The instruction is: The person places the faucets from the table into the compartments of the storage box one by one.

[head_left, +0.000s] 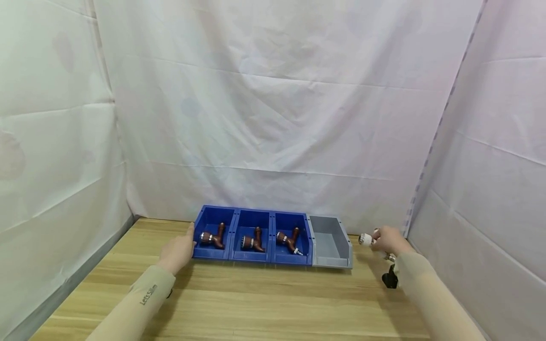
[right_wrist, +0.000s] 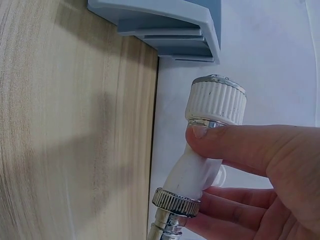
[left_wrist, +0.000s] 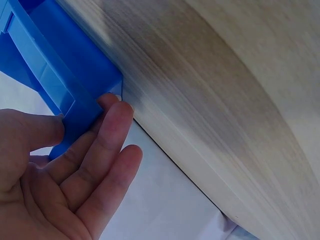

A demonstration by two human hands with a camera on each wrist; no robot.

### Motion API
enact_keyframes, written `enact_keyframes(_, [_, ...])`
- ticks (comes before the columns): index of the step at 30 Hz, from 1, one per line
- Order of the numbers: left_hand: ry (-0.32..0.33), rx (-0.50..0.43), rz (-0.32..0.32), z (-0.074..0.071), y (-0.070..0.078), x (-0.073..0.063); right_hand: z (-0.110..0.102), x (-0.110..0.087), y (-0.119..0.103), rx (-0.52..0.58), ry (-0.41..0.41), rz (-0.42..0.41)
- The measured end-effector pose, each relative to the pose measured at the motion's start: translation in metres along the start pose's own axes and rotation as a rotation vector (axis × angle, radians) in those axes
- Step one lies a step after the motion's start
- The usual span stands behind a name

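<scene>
My right hand [head_left: 390,240] holds a white radiator valve [right_wrist: 197,170] over the table's right side, thumb at the neck below its ribbed knob. A chrome collar and connector extend from the lower end of the valve in the right wrist view. At the far left of a row of bins, my left hand [head_left: 178,251] pinches the side wall of a blue bin [left_wrist: 82,107] between thumb and fingers. Inside the three blue bins lie a left brown valve [head_left: 218,238], a middle brown valve [head_left: 256,242] and a right brown valve [head_left: 290,241] with a chrome end.
A grey bin [head_left: 330,253] adjoins the blue ones on their right, nearest the right hand. The bins stand on a wooden table [head_left: 256,303] along its back edge, before a white cloth backdrop [head_left: 273,118]. Cloth also hangs at both sides.
</scene>
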State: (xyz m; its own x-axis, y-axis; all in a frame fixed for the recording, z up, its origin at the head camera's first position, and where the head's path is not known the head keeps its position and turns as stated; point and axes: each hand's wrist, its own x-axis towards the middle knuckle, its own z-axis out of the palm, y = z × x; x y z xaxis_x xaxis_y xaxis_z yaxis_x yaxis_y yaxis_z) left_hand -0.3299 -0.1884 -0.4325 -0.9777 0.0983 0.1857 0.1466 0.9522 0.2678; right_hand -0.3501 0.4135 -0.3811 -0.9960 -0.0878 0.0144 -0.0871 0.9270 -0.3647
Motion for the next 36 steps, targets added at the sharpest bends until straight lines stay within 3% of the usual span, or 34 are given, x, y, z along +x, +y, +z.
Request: enact_keyframes(36, [-0.01, 0.014, -0.013, 0.0, 0.0, 0.001, -0.012, 0.0, -0.023, -0.049, 0.003, 0.007])
